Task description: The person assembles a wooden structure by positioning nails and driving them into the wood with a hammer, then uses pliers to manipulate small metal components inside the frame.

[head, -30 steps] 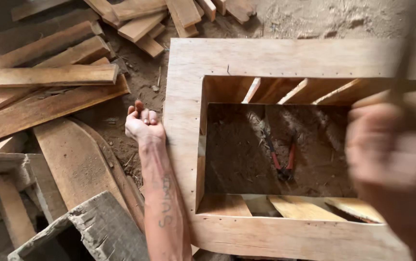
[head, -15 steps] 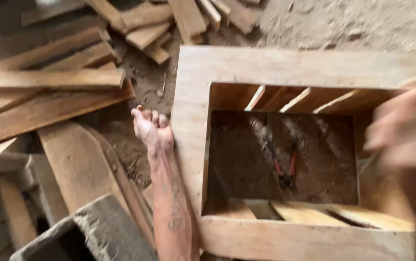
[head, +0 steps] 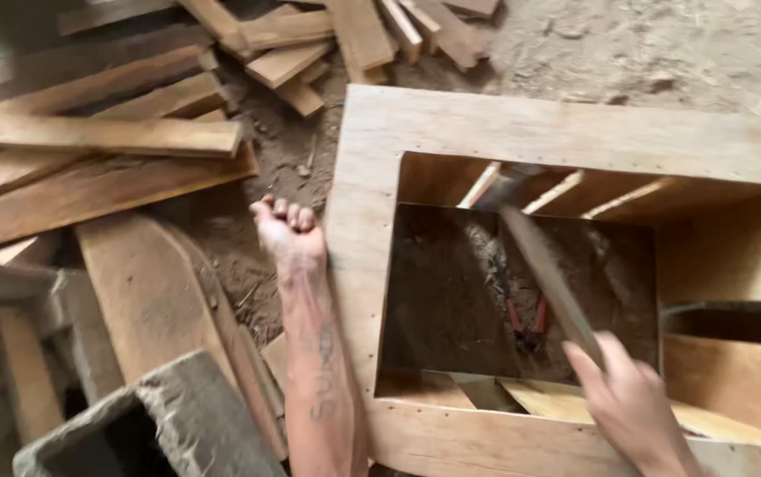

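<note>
Hammer (head: 544,265) sits in my right hand (head: 632,402), handle running up and away from the palm, blurred head (head: 509,187) up by the far inner edge of the wooden frame (head: 575,132). Judging by that, I'm mid-swing, nailing inside the box opening; the nail itself I can't make out. Next move, imo, calls for a straight drop of the head w/o clipping the thin slats (head: 557,190) behind it, and for the frame to stay put.

Right grip: closed round the lower handle, fingers wrapped, thumb on top. Left hand (head: 288,231): fist closed, knuckles up, pressed to the outer face of the frame's left side, apparently bracing it; whether anything small is inside the fist I can't tell.

Through the opening, red-handled pliers (head: 526,322) lie on the dirt floor (head: 663,53). Loose planks (head: 98,132) pile up along the floor's left edge, more offcuts at the far edge, a grey block (head: 195,415) at the near left corner.
</note>
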